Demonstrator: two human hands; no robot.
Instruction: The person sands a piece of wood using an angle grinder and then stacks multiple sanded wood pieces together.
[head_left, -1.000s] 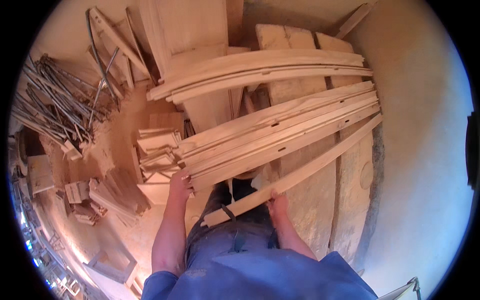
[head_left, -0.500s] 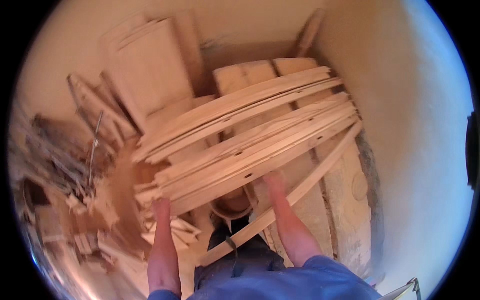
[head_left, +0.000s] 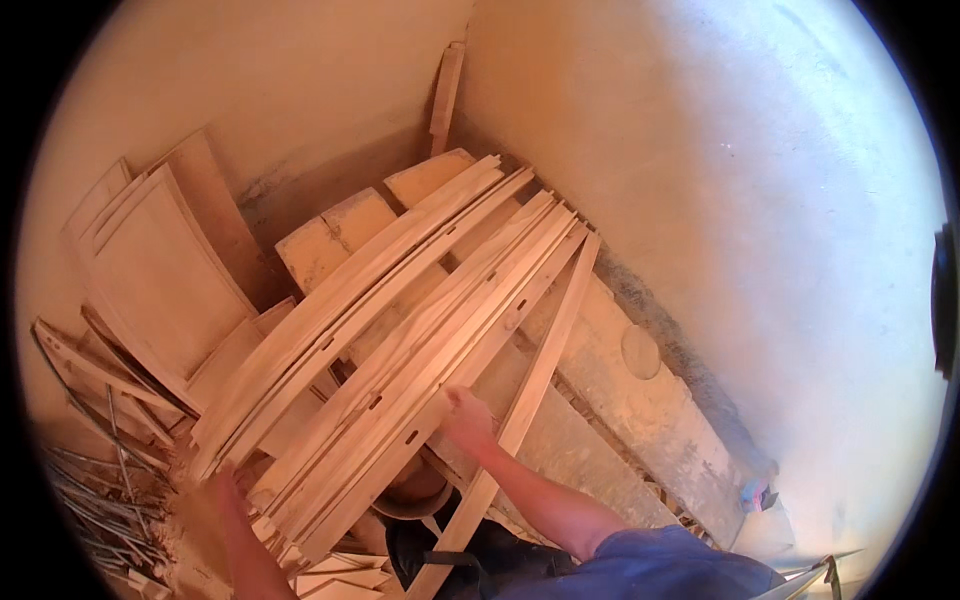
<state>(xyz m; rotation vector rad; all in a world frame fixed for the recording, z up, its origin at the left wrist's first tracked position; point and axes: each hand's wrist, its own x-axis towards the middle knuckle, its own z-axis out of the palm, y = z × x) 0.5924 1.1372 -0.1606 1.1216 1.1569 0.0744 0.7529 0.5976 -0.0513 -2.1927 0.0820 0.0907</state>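
Note:
Long pale wooden planks lie side by side, running from near left to far right. My right hand (head_left: pixel 468 418) is at the near edge of a slotted plank (head_left: pixel 412 437), its fingers curled against that edge. At the near left ends of the planks is my left hand (head_left: pixel 222 492), beside the end of a farther plank with a slot (head_left: pixel 328 343). Motion smears its fingers, so its grip does not show. A separate narrow wooden strip (head_left: pixel 541 385) slants past my right forearm down to my legs.
Beneath the planks are wide dusty boards (head_left: pixel 640 440). Wooden panels (head_left: pixel 165 275) lean on the wall at left. Thin rods (head_left: pixel 100 500) and wood scraps pile up at lower left. A short wooden piece (head_left: pixel 447 95) stands in the corner. A pale wall (head_left: pixel 780 250) rises on the right.
My view has turned, so the planks now run more steeply. My left hand has shifted from the nearer planks' ends to the farther ones. My right hand stays at the slotted plank's near edge.

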